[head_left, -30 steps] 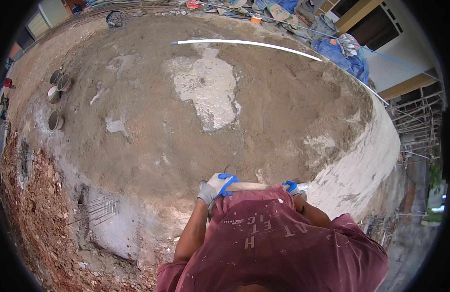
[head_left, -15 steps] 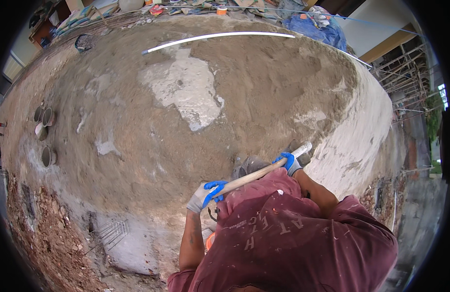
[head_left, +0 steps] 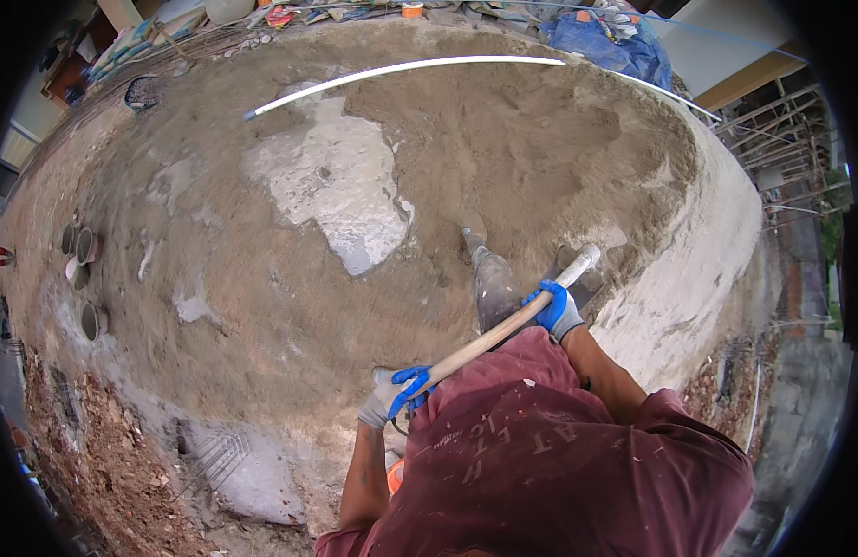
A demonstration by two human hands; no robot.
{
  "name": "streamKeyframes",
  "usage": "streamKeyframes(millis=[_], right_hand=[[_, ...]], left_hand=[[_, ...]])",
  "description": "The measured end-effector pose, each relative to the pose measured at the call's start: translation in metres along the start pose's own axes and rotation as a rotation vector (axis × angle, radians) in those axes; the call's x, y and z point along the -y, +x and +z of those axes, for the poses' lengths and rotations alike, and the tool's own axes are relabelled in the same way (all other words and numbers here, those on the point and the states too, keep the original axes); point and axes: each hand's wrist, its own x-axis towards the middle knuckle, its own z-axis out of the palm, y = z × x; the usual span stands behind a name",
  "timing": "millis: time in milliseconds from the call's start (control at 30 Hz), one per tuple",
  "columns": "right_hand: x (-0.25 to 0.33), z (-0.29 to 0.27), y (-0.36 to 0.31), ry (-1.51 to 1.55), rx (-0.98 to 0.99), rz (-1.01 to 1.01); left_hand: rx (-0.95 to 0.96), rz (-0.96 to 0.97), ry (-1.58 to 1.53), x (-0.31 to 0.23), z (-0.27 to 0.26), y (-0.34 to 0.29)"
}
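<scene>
Across my body runs a long wooden handle with a whitish, mortar-coated far end. My left hand, in a grey and blue glove, is closed around its lower part at my left side. Further up, my right hand grips it in a matching glove, close to the whitish end. I cannot make out what kind of tool head, if any, it carries. Beneath and ahead lies rough brown sand or mortar. My left leg, greyed with dirt, extends forward onto it.
A long white pipe lies across the far side. A pale wet patch shows ahead. Several buckets stand at left. Beyond are a blue tarp and scaffolding; broken rubble and rebar lie at lower left.
My left leg has come forward into view on the mortar. The handle's whitish end has moved slightly up and away, so the handle slants more steeply. Both hands keep their grip.
</scene>
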Motion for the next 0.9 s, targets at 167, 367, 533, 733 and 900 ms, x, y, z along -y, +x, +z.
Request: streamKeyframes(millis=[167,367,533,733,900], right_hand=[[0.082,0.074,0.106,-0.066,-0.051,0.111],[0.199,0.223,0.386,-0.325,0.096,0.208],[0.239,0.295,0.627,-0.955,-0.060,0.011],[0.265,0.428,0.795,-0.965,0.151,-0.119],[0.244,0.513,0.876,-0.951,0.258,-0.288]], left_hand=[[-0.041,-0.125,0.066,-0.090,0.038,0.101],[-0.058,-0.071,-0.250,-0.152,0.070,0.353],[-0.312,-0.175,-0.251,-0.179,0.106,0.643],[-0.521,-0.122,-0.252,-0.209,0.007,0.827],[-0.620,0.029,0.228,-0.210,-0.105,0.890]])
